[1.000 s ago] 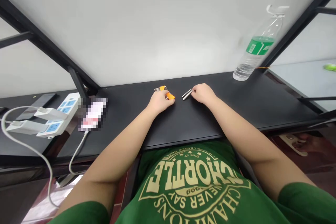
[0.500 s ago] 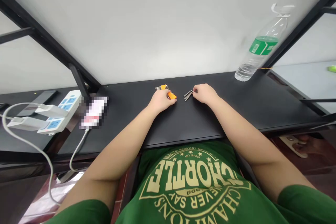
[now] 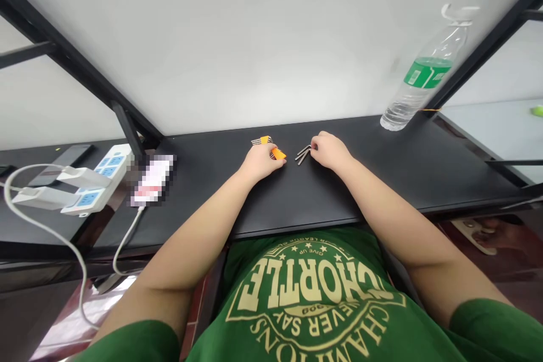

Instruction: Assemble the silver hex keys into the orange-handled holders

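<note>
At the frame's centre, my left hand [image 3: 262,163] curls around an orange holder [image 3: 279,154] of metal rods; just right of it, my right hand [image 3: 330,150] pinches bent metal keys [image 3: 302,155] at one end, above the black tabletop [image 3: 297,203].

Indoor desk area | black desk [image 3: 297,203] | wall [image 3: 271,56] | 1 power strip [image 3: 112,165]
</note>
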The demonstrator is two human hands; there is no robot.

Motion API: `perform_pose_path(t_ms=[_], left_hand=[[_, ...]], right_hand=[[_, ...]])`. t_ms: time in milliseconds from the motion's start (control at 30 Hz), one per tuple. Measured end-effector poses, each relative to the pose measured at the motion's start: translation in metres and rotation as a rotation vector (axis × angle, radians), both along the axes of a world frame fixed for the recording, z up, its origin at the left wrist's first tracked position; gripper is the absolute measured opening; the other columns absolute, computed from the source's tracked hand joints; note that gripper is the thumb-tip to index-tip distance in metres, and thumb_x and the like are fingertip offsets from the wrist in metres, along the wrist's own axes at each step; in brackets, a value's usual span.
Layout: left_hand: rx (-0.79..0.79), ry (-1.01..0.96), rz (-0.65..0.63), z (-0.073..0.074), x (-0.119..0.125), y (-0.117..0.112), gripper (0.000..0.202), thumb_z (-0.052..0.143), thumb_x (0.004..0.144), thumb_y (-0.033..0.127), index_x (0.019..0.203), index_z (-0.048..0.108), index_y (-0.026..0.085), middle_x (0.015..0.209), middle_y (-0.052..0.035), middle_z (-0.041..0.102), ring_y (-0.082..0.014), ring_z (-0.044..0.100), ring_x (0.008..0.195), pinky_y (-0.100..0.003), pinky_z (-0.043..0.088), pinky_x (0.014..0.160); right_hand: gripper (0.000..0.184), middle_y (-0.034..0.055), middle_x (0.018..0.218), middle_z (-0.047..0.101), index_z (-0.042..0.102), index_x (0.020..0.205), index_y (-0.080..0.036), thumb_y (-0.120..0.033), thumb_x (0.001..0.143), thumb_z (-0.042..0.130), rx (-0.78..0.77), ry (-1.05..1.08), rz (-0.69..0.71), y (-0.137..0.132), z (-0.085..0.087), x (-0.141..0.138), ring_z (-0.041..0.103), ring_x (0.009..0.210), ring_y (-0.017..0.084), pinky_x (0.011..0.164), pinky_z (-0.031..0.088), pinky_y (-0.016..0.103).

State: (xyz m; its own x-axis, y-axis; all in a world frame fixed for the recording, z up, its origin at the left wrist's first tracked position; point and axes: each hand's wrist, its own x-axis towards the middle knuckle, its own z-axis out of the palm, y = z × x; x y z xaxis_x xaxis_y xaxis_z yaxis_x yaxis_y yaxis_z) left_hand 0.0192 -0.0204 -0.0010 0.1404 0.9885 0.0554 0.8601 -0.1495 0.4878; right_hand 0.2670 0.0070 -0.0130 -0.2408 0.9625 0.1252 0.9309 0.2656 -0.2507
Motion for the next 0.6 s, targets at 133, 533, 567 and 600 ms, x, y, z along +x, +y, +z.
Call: perform_pose_path(t_ms=[133, 533, 567, 600], left_hand=[[0.003, 0.001, 0.003, -0.001, 0.000, 0.000, 0.042, 0.083, 0.078, 0.043, 0.113, 0.077, 0.021, 0.098, -0.0056, 0.078, -0.0279, 0.074, 0.097, -0.036, 0.055, 0.086], [-0.008, -0.010, -0.012, -0.003, -0.002, 0.001, 0.042, 0.082, 0.080, 0.043, 0.116, 0.077, 0.022, 0.099, -0.0044, 0.079, -0.0266, 0.074, 0.097, -0.036, 0.056, 0.087], [-0.001, -0.023, -0.023, -0.004, -0.002, 0.001, 0.042, 0.082, 0.080, 0.042, 0.117, 0.077, 0.022, 0.102, -0.0045, 0.079, -0.0265, 0.074, 0.098, -0.036, 0.057, 0.089], [0.008, -0.035, -0.038, -0.005, -0.002, 0.001, 0.042, 0.082, 0.081, 0.041, 0.118, 0.076, 0.022, 0.104, -0.0047, 0.079, -0.0264, 0.074, 0.099, -0.036, 0.057, 0.091]], right_hand=[[0.015, 0.0099, 0.111, 0.067, 0.074, 0.091, -0.021, -0.019, 0.095, 0.060, -0.030, -0.021, 0.013, -0.006, 0.003, -0.005, 0.065, 0.093, 0.024, 0.078, 0.050, 0.034], [0.027, 0.0150, 0.123, 0.067, 0.075, 0.116, -0.017, -0.015, 0.097, 0.056, -0.009, -0.033, 0.031, 0.006, -0.007, -0.011, 0.062, 0.115, 0.030, 0.099, 0.050, 0.037], [0.025, 0.0147, 0.121, 0.067, 0.075, 0.114, -0.017, -0.015, 0.097, 0.057, -0.009, -0.030, 0.013, 0.007, -0.008, -0.013, 0.063, 0.113, 0.030, 0.097, 0.050, 0.036], [0.023, 0.0146, 0.120, 0.067, 0.074, 0.113, -0.017, -0.016, 0.096, 0.058, -0.013, -0.026, -0.003, 0.007, -0.009, -0.014, 0.063, 0.112, 0.029, 0.096, 0.050, 0.036]])
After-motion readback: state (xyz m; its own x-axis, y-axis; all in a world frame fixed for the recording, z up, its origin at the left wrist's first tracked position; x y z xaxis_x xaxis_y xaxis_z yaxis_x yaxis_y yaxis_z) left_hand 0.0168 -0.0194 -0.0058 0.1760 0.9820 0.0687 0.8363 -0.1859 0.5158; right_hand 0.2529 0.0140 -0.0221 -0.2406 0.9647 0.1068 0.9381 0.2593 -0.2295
